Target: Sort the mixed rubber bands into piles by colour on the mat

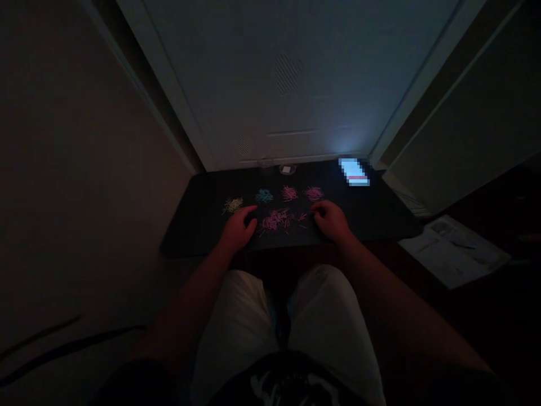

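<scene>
In the dim head view, my left hand (240,228) rests at the left of a loose pink-purple heap (274,220) of short, thin stick-like pieces. Its thumb and forefinger are apart, with nothing visible between them. To the right of that heap, my right hand (332,221) has its thumb and forefinger tips close together in a pinch; anything between them is too small and dark to make out. Beyond the hands lie smaller piles of similar pieces: a yellowish pile (233,205), a blue pile (264,195), a pink pile (289,193) and a purplish-pink pile (314,193).
A dark tabletop (194,225) stands against a pale panel (296,113). At its back are a clear round container (266,164), a small round object with a white label (287,170) and a glowing blurred-out screen (354,172). Printed paper (456,251) lies at the right.
</scene>
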A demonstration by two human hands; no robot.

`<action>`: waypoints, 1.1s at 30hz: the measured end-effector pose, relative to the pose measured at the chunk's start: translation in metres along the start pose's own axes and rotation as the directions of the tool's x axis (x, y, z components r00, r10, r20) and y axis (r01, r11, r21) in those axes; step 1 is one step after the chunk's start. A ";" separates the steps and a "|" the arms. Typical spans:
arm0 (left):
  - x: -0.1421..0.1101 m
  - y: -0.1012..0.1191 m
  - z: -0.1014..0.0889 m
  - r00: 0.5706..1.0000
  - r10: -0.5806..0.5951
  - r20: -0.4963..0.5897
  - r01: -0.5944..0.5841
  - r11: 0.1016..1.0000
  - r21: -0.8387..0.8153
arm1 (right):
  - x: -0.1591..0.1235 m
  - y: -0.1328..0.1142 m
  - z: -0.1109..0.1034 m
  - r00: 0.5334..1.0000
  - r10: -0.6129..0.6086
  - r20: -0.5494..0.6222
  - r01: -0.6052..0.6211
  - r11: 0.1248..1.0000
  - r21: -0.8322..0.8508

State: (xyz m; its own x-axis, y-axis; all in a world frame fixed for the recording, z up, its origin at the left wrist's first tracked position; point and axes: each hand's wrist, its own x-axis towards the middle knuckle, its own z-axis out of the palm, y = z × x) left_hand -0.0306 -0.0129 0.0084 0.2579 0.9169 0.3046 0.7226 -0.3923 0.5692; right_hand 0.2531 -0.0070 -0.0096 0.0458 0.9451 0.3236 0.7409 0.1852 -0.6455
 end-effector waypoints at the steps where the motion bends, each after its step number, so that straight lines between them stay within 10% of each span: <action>1: -0.002 0.000 -0.002 1.000 0.014 0.021 -0.014 1.000 0.025 | 0.000 0.000 0.000 1.000 -0.003 0.001 0.003 1.000 -0.007; 15: 0.023 0.064 0.041 0.908 0.353 0.228 -0.366 0.930 0.020 | 0.000 -0.002 -0.002 1.000 0.003 -0.010 -0.004 1.000 -0.013; 33: 0.039 0.070 0.031 0.917 0.235 0.324 -0.331 0.899 0.287 | 0.001 -0.004 0.000 1.000 -0.005 -0.012 0.005 1.000 0.027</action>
State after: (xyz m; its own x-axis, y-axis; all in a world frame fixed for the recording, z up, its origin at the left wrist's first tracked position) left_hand 0.0496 -0.0020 0.0362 0.6136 0.7721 0.1652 0.7480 -0.6355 0.1914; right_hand 0.2508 -0.0068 -0.0067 0.0502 0.9410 0.3347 0.7231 0.1969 -0.6621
